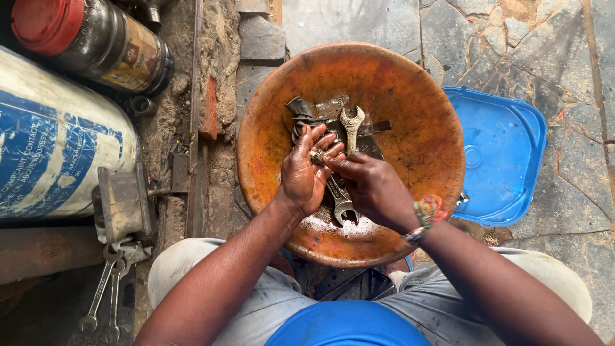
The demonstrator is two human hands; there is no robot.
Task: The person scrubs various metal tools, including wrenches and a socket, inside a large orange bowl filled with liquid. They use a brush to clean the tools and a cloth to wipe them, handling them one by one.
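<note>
Between my fingertips I have a small metal part, pinched over the middle of the orange bowl. It is too small and grimy for me to tell just what kind of part it is. My left hand is curled around it from the left, fingers bent and closed on it, thumb up against it. My right hand comes in from the right with the fingertips meeting the same part, the rest of the hand loosely cupped; a woven bracelet sits on that wrist.

Under my hands a spanner lies in the wet bottom of the bowl, its open jaw pointing away from me, with another spanner end showing just below my palms. A dark rag and a dark flat strip lie beside them.

The bowl rests between my knees on the stone floor. To its right lies a blue plastic lid, touching the rim. To the left stand a white and blue drum, a dark jar with a red cap, and two more spanners on the ground.
</note>
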